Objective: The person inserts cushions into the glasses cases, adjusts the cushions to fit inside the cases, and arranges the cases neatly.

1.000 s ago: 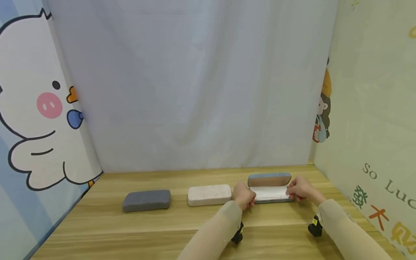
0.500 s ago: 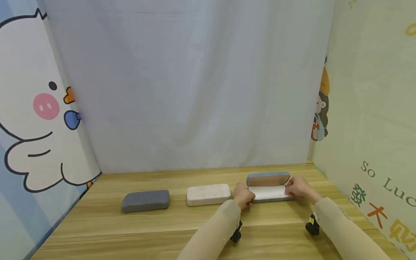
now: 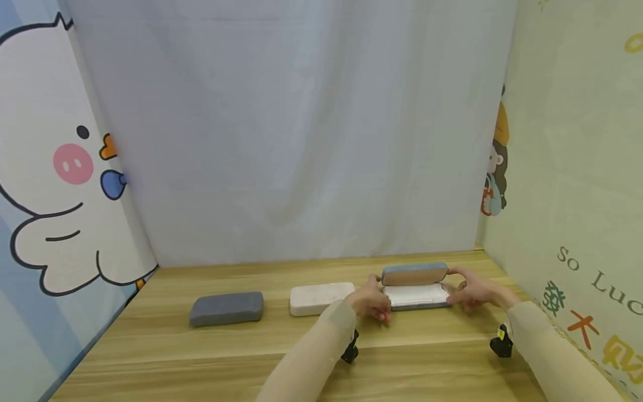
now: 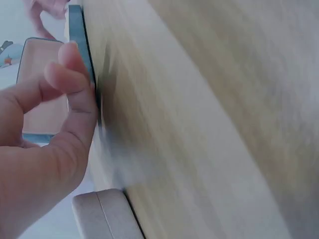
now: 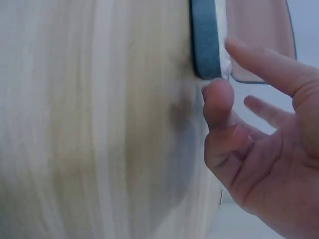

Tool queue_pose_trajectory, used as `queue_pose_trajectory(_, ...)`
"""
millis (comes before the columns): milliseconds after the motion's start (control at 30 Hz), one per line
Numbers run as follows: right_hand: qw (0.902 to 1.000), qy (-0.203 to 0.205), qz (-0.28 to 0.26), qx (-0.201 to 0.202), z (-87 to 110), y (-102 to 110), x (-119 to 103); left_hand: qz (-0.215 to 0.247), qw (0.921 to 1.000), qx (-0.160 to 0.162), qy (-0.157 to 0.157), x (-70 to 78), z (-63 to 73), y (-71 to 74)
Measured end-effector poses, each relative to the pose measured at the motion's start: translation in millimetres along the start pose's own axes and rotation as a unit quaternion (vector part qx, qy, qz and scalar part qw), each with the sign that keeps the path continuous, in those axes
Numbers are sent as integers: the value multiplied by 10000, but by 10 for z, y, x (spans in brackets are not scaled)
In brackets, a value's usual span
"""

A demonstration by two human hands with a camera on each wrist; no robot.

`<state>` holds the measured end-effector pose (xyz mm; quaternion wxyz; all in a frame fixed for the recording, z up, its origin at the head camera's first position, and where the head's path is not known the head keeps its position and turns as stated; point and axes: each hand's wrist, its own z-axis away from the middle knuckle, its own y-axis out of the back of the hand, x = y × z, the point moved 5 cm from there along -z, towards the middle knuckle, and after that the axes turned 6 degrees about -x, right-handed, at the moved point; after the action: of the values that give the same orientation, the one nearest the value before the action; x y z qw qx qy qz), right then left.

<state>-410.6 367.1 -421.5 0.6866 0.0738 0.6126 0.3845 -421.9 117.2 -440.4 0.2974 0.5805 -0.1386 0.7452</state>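
A blue glasses case [image 3: 421, 306] lies open at the right of the table, its lid [image 3: 414, 275] tilted back to show a pinkish-tan lining. White cloth or paper [image 3: 418, 293] fills the base. My left hand [image 3: 370, 300] is at the case's left end, fingers loosely bent. In the left wrist view those fingers [image 4: 79, 94] overlap the blue side of the case. At the right end is my right hand [image 3: 474, 287], fingers spread. The right wrist view shows its thumb and index finger apart near the case's corner, with nothing held between them.
A white glasses case [image 3: 316, 301] sits closed just left of my left hand. Farther left lies a closed dark grey case [image 3: 226, 310]. A pale curtain [image 3: 301, 139] hangs behind the wooden table [image 3: 201, 357], with printed cloths at both sides.
Both hands have let go of the white material in the case. The left hand has drawn back slightly leftward; the right has moved slightly rightward and spread its fingers. The case stays open.
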Motion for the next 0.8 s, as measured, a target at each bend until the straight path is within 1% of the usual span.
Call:
queue_pose_trajectory(67,9995,105,-5,-287,2,-31,15,-38,9998,-175,-16,-7,-6,4)
queue_pose_trajectory(100,9992,120,-19,-368,1,-49,20,-59,9998,-200,-43,-10,-6,1)
queue_pose_trajectory(167,9989,180,21,-437,-11,-80,24,-116,9998,-134,-99,-22,-14,-11)
queue_pose_trajectory(300,9991,255,137,-319,-47,-106,22,-210,9995,175,-186,-36,-45,-39)
queue_pose_trajectory(400,9995,236,139,-182,-82,-98,29,-256,9986,408,-223,-28,-77,-46)
queue_pose_trajectory(533,9998,125,158,-6,-132,-71,52,-270,9979,525,-249,-8,-93,-51)
queue_pose_trajectory(667,9999,90,116,35,-155,-62,77,-99,9988,425,-234,-9,-92,-62)
queue_pose_trajectory(800,9999,137,57,30,-142,-64,102,106,9995,234,-184,-14,-89,-77)
